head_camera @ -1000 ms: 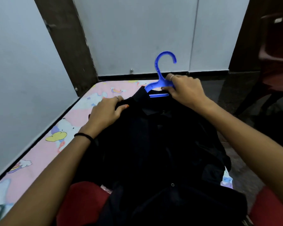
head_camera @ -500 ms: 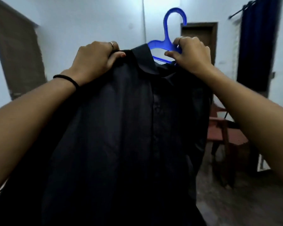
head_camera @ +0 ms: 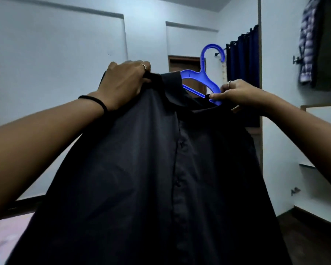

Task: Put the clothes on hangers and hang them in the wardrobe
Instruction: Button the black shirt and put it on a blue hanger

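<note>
the left hand (head_camera: 122, 85) grips the shirt (head_camera: 151, 169) shoulder; the right hand (head_camera: 237, 94) pinches shirt and hanger (head_camera: 203, 79) together, likely so the shirt hangs straight and stays on.

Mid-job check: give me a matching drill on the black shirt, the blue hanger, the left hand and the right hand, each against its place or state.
1. black shirt
2. blue hanger
3. left hand
4. right hand

A. grips the shirt's shoulder
B. pinches the hanger's arm and the shirt
C. hook points up
D. hangs between both hands

Pairs: 1-D, 2-C, 3-A, 4-B
</note>
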Demonstrator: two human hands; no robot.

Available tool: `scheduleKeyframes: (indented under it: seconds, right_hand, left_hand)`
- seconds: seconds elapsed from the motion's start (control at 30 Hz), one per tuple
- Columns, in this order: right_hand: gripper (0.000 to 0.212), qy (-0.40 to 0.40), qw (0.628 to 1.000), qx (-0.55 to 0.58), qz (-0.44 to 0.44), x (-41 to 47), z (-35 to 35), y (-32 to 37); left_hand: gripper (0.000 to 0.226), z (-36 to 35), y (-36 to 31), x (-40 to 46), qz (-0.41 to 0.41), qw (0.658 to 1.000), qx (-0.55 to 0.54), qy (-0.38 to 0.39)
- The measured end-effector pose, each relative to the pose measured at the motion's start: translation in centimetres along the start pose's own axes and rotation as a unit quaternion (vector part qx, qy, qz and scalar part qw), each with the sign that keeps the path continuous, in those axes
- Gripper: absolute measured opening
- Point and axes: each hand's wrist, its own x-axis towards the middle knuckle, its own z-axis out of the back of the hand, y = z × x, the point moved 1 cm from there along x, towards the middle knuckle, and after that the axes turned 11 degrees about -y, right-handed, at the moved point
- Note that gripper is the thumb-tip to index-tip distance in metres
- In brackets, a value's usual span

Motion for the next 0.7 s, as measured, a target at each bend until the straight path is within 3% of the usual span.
scheduleKeyframes:
  seconds: [0.13,0.27,0.37,0.43,0.47,0.53,0.57,0.63,0.67,0.7]
  right_hand:
    - [0.051,-0.071,0.996,0.016,-0.049,5.3,-1.8,-6.5]
    - [0.035,-0.088,0.99,0.064,-0.088,11.2,-3.3,-10.5]
    - [0.058,-0.069,0.989,0.081,-0.101,15.9,-3.8,-13.3]
    - [0.035,-0.017,0.991,0.079,-0.106,17.3,-4.0,-14.3]
    - [0.016,0.002,0.991,0.075,-0.11,18.8,-3.6,-14.3]
    - [0.014,0.005,0.993,0.062,-0.101,21.6,-2.4,-14.4]
    - [0.015,0.006,0.994,0.056,-0.091,23.2,-1.4,-14.2]
    - [0.018,0.015,0.997,0.04,-0.065,25.9,1.1,-13.2]
    - [0.019,0.028,0.997,0.031,-0.06,27.0,2.3,-12.4]
    - [0.02,0.04,0.997,0.026,-0.055,27.9,3.5,-11.7]
  left_hand:
    - [0.02,-10.5,-1.6,0.3,0.044,0.998,-0.044,-0.015]
    - [0.019,-19.5,-2.2,1.3,0.032,0.997,-0.046,-0.05]
    - [0.018,-25.3,-1.8,2.5,0.02,0.997,-0.056,-0.054]
    - [0.021,-27.3,-1.8,2.4,0.006,0.998,-0.06,-0.025]
    - [0.024,-28.7,-1.7,3.8,0.005,0.998,-0.069,0.002]
    - [0.029,-30.3,-1.5,6.6,0.019,0.99,-0.11,0.088]
    - [0.033,-31.2,-1.4,8.8,0.029,0.974,-0.147,0.167]
    - [0.054,-31.5,-1.3,13.8,0.062,0.908,-0.239,0.338]
    - [0.067,-31.0,-1.5,16.3,0.073,0.881,-0.277,0.376]
    - [0.075,-30.7,-1.7,18.9,0.075,0.874,-0.309,0.367]
